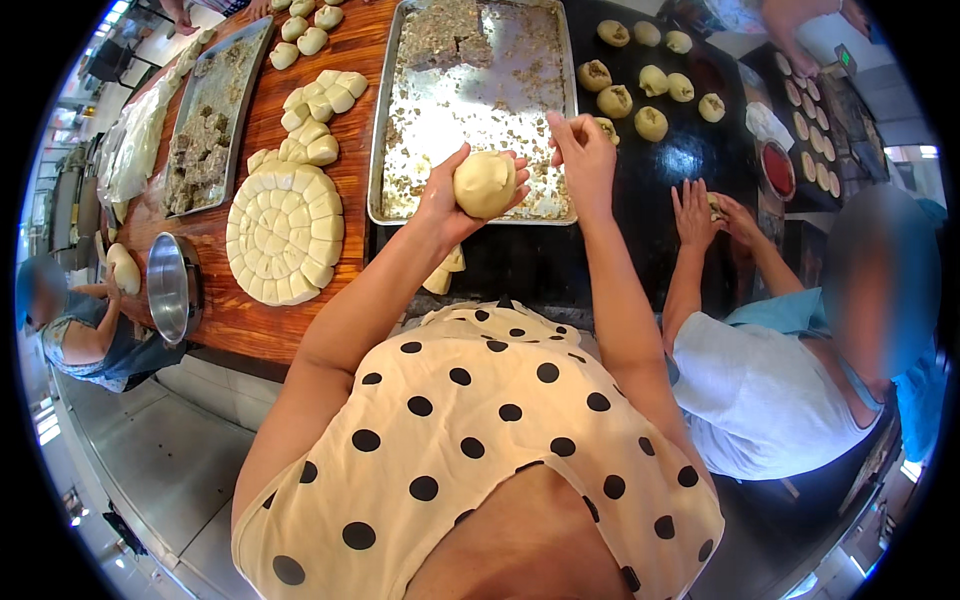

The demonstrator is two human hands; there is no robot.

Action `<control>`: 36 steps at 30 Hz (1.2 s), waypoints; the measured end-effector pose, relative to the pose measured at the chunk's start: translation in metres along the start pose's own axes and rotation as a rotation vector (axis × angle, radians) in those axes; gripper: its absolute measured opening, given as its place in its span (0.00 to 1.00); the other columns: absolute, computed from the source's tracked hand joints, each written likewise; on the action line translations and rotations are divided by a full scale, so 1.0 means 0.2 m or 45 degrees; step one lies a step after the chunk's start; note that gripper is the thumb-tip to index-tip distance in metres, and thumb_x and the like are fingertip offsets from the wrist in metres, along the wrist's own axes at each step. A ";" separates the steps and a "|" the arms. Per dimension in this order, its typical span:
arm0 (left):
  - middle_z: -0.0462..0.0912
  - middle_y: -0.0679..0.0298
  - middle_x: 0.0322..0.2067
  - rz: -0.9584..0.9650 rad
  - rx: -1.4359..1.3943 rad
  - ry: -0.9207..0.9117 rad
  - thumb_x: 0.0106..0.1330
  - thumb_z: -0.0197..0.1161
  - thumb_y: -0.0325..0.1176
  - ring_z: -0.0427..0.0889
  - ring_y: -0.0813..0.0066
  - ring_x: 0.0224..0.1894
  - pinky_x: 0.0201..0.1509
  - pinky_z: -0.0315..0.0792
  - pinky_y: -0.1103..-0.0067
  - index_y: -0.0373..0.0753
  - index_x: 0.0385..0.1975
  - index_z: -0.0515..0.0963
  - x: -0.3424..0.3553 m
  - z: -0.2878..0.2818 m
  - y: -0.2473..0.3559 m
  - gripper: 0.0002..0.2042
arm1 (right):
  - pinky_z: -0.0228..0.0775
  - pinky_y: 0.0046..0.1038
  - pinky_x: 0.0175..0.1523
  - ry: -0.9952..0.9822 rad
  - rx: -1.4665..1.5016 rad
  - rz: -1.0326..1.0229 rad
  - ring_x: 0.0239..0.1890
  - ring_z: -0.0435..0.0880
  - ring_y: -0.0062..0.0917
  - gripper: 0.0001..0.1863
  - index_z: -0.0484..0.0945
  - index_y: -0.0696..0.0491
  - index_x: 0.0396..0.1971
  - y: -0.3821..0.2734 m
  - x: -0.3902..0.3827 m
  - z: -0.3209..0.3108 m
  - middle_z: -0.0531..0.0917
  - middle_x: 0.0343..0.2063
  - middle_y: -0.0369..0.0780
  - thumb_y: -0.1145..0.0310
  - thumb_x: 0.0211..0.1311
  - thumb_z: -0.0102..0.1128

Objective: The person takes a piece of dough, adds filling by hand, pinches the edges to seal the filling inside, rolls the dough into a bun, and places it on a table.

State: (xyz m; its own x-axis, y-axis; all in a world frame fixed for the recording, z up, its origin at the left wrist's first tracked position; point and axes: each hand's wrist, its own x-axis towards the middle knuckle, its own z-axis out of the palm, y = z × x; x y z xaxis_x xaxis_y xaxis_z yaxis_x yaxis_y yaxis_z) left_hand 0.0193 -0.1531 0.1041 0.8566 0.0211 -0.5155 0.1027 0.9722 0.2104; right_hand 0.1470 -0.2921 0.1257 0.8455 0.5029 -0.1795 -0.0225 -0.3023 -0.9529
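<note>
Fingers: left hand cupped round ball; right hand pinched or apart, can't tell. Tilting could roll ball into tray, twelve o'clock.

The dough ball is pale yellow, pretty round, mostly smooth with a slight crease, sitting in the left hand.

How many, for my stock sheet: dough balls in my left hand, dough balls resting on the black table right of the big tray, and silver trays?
Dough ball in left hand: 1
Balls on black table, visible: 10
Silver trays: 2
Total: 13
</note>
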 end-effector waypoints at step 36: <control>0.79 0.59 0.46 -0.045 0.296 0.003 0.73 0.49 0.53 0.81 0.67 0.48 0.53 0.77 0.71 0.39 0.52 0.72 -0.07 0.20 -0.11 0.23 | 0.55 0.39 0.71 0.179 0.267 -0.776 0.58 0.77 0.36 0.15 0.81 0.61 0.47 0.07 -0.30 0.20 0.82 0.50 0.47 0.70 0.69 0.50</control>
State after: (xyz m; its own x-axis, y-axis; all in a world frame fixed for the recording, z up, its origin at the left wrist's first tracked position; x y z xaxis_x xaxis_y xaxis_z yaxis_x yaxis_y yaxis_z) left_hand 0.0252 -0.1834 0.1390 0.8492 -0.0113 -0.5279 0.2465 0.8926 0.3774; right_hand 0.0746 -0.2938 0.1124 0.8012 0.4189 0.4274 0.3909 0.1745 -0.9038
